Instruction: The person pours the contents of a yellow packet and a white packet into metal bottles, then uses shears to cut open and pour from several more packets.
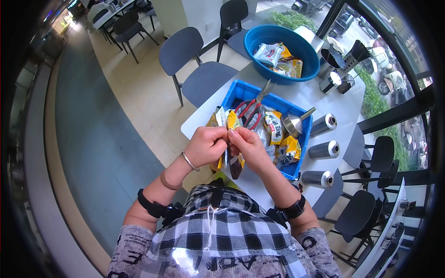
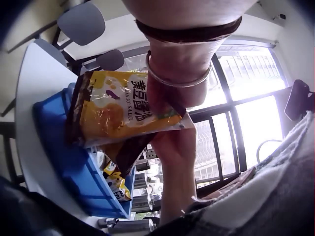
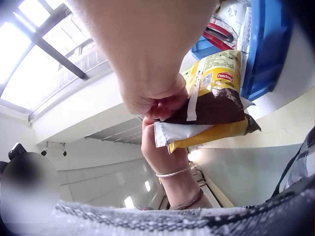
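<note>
Both hands meet at the top edge of a yellow and brown snack packet (image 1: 232, 157), held upright above the near edge of the white table (image 1: 204, 118). My left hand (image 1: 214, 142) pinches the packet's top from the left, and my right hand (image 1: 241, 141) pinches it from the right. From the left wrist view the packet's yellow printed face (image 2: 123, 113) shows below the left hand (image 2: 165, 96). The right wrist view shows the packet's back (image 3: 216, 98) with its silver seam, pinched by the right hand (image 3: 157, 105).
A blue rectangular bin (image 1: 238, 92) behind the packet holds more packets, red-handled scissors (image 1: 252, 109) and a metal funnel (image 1: 294, 123). A round blue basin (image 1: 259, 37) with packets stands farther back. Three metal canisters (image 1: 324, 150) lie to the right. Grey chairs (image 1: 190, 55) ring the table.
</note>
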Demonstrator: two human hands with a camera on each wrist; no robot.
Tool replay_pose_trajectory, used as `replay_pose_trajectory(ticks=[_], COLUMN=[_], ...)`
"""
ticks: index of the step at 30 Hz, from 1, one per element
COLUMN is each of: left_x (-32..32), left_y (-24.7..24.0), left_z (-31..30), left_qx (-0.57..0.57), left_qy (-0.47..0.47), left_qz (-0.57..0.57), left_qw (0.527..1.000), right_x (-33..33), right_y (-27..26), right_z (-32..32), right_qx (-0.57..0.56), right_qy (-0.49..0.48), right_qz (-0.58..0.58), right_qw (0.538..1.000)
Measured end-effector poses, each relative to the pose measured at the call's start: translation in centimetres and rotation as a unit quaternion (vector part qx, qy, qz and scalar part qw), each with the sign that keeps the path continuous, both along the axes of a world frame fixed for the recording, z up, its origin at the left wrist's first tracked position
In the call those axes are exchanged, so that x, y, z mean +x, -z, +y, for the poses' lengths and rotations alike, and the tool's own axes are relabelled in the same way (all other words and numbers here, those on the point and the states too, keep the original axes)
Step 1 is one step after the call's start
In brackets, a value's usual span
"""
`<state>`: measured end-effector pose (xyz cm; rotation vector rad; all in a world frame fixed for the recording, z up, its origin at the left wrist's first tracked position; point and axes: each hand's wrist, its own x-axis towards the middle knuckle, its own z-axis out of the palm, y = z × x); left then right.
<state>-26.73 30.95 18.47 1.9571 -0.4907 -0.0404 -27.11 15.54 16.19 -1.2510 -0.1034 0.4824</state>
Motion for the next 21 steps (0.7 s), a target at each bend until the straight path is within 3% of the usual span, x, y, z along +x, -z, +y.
replay_pose_trajectory(ticks=[3, 9, 13, 17, 19, 21], left_x=[0.3, 0.5, 0.5, 0.2, -0.4, -1.1], left_y=[0.4, 0.4, 0.9, 0.8, 0.2, -0.4], left_z=[-0.5, -0.6, -0.5, 0.9, 1.8, 3.0], left_qx=[-0.011, 0.005, 0.017, 0.023, 0.035, 0.035], left_qy=[0.001, 0.024, -0.012, -0.085, -0.091, -0.127], left_qz=[-0.009, -0.003, -0.03, -0.012, -0.002, -0.006], left_qw=[1.0, 1.0, 0.999, 0.996, 0.995, 0.991], right_x=[-0.2, 0.4, 0.9, 1.2, 1.2, 1.4], right_y=[0.0, 0.6, 0.6, -0.9, 0.5, 2.2], right_z=[0.1, -0.5, -1.5, -6.1, -10.0, -14.6], right_qx=[0.023, 0.026, -0.018, -0.114, -0.23, -0.432], right_qy=[0.031, 0.014, 0.049, 0.142, 0.157, 0.147], right_qz=[0.049, 0.05, 0.032, 0.049, 0.019, -0.076], right_qw=[0.998, 0.998, 0.998, 0.982, 0.96, 0.886])
